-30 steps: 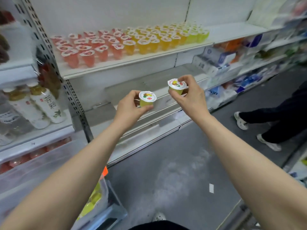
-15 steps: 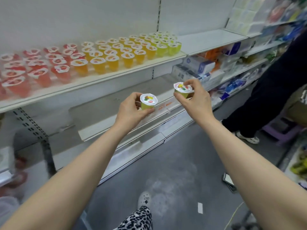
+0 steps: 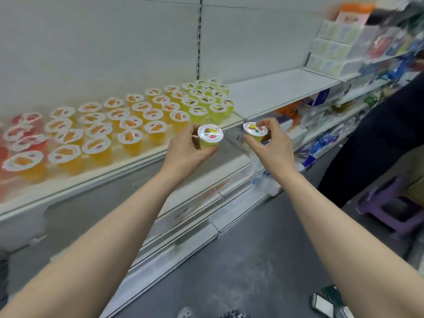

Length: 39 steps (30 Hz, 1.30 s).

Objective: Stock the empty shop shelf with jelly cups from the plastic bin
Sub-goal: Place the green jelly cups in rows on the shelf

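Your left hand (image 3: pixel 185 150) grips one jelly cup (image 3: pixel 210 137); your right hand (image 3: pixel 273 145) pinches a second cup (image 3: pixel 254 131) (both upright); the bare shelf (image 3: pixel 277 92) lies at twelve o'clock from your right hand, the nearer one.

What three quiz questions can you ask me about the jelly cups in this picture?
1. True or false: the left hand grips the left-hand cup and the right hand grips the right-hand cup.
2. Which cups stand nearest the bare stretch of the shelf? A red, B green, C blue.
3. Fill in: the stool on the floor is coloured ____.

Key: 1 true. 2 B, the green cups. 3 purple.
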Motion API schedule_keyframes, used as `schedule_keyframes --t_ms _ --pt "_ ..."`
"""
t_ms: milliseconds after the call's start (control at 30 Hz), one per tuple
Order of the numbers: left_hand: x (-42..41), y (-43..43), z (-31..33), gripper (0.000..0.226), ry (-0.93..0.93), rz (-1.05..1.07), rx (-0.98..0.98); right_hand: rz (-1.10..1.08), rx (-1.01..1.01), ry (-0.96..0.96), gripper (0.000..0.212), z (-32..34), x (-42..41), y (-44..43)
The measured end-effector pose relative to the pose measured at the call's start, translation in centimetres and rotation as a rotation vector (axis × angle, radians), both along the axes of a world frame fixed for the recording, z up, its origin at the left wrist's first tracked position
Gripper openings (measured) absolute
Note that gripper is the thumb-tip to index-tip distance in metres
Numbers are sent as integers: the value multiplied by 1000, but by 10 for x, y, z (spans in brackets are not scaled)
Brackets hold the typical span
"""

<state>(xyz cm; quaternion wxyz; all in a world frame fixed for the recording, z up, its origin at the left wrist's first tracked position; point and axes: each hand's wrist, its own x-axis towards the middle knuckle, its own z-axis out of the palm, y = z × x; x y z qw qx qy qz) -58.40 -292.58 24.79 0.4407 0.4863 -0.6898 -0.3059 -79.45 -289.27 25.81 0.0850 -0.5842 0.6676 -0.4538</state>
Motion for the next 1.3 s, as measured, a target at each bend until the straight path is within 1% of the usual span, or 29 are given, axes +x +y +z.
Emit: schedule_keyframes --t_ms 100,300,400,467,600,767,867,1033,1167,1300 --pt "-18 -33 13 42 -27 30 -16 12 -2 -8 35 5 -24 -40" --pt "-51 -100 29 55 5 130 -19 61 13 30 35 13 -73 -138" --pt "-68 -124 38 52 42 213 -14 126 74 47 34 12 -91 -189" --pt "-80 -136 40 49 54 262 -6 187 109 96 35 9 -99 -219" --pt "-99 -155 43 52 57 351 0 317 141 138 38 -1 -105 -263" --pt "-112 -165 44 53 29 436 -8 427 156 158 34 -13 -108 -298" --pt "-116 -167 46 52 23 465 -10 447 174 185 31 -20 -109 -312" --pt "-120 -173 47 51 -12 503 -23 477 184 172 30 -24 -109 -329" --pt "-125 -178 48 53 -51 510 -21 504 182 182 31 -24 -112 -333" --pt "-138 -183 51 50 -83 480 -46 586 191 231 32 -20 -125 -334"
